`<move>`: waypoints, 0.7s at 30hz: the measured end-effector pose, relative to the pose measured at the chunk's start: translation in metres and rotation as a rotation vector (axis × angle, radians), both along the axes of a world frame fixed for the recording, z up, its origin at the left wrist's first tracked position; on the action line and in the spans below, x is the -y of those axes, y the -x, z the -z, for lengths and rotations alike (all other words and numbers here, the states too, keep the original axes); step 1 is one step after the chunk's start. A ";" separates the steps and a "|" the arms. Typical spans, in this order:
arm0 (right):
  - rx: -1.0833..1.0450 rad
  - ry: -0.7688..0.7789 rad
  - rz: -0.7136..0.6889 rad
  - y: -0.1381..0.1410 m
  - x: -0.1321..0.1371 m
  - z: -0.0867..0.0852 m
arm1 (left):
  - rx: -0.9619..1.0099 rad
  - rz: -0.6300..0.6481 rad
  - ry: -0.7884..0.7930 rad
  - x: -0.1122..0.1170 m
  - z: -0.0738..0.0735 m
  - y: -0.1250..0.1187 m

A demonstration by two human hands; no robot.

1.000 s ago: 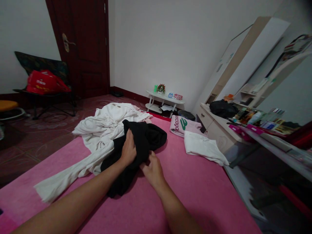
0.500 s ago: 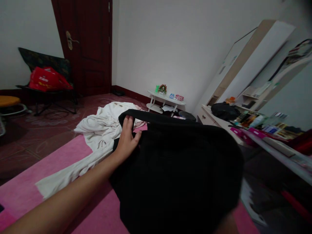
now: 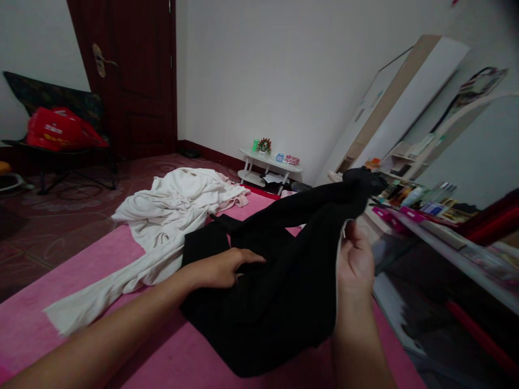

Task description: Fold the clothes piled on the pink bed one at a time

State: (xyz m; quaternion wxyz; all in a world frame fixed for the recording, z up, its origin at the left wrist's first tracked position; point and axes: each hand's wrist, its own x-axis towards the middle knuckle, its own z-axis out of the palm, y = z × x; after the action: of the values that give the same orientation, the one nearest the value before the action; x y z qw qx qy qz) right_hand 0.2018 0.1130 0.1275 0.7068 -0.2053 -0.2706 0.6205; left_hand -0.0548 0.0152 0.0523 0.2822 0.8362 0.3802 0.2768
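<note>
A black garment (image 3: pixel 292 281) is spread and bunched in front of me, partly raised at the right; its exact kind does not show. My right hand (image 3: pixel 357 259) grips its right edge, where a thin pale border shows. Its fingertips are partly hidden by the cloth. On the left part of the garment rests my left hand (image 3: pixel 227 267), low over the bed, its fingers closing on a fold. Just beyond it lies a crumpled white garment (image 3: pixel 174 200), one long sleeve stretching toward the near left.
A pink bedspread (image 3: pixel 154 335) lies under the clothes. Past it stands a small white table (image 3: pixel 270 158) by the wall. A dressing table crowded with bottles (image 3: pixel 413 197) is at the right. On the left, a folding chair holds a red bag (image 3: pixel 60 129), near a dark door (image 3: pixel 133 70).
The black garment has come down and turned, its raised top edge now slanting up to the right. My left hand has moved lower and right. My right hand has come into view, gripping the edge.
</note>
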 end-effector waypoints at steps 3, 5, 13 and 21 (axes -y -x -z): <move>0.018 -0.016 -0.115 0.015 0.000 0.004 | 0.014 0.079 0.072 0.004 0.003 -0.007; 0.198 -0.008 -0.164 0.022 -0.004 0.017 | 0.024 0.107 0.107 0.004 0.006 -0.009; 1.261 -0.121 -0.108 0.057 -0.011 0.096 | 0.130 -0.365 -0.186 -0.015 0.016 0.000; 1.068 -0.358 -0.757 0.073 0.055 0.033 | 0.173 -0.471 -0.403 -0.018 0.008 0.025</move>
State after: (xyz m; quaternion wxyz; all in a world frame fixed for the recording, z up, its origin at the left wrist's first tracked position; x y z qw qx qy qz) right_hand 0.1285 0.0580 0.0944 0.2333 -0.2548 -0.7344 0.5842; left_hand -0.0795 0.0336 0.0442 0.0702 0.7376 0.4753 0.4745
